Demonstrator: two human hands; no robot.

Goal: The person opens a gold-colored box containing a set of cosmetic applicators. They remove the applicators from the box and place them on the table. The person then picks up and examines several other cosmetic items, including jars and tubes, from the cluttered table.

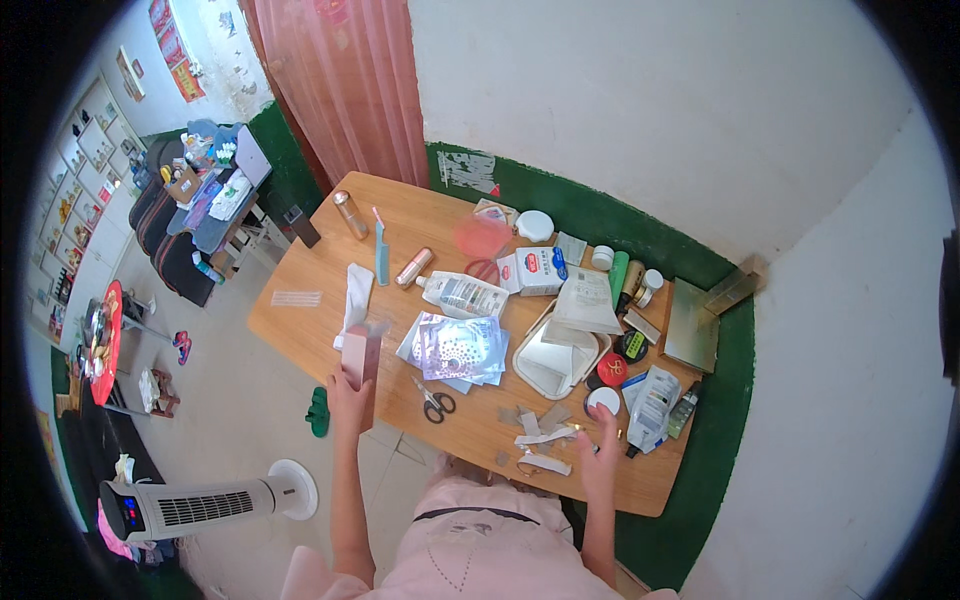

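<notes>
My left hand (347, 401) grips a pale pink box (362, 352) upright at the table's left front edge. A folded white cloth (357, 298) lies just beyond it. Over the right front part of the wooden table (465, 420), my right hand (599, 456) has its fingers apart with nothing plainly held. Its fingertips are near a white-lidded jar (604, 401); whether they touch it I cannot tell. Scraps of torn paper (544, 435) are scattered left of this hand. Between both hands lie black-handled scissors (435, 405) and a pile of silvery sachets (459, 349).
A white-framed mirror (544, 360) lies under packets, with jars and a squeeze pouch (654, 409) to its right. Another pouch (465, 294), a blue comb (382, 253) and a carton (541, 270) lie farther back. A tower fan (210, 504) stands left of me; walls border the table.
</notes>
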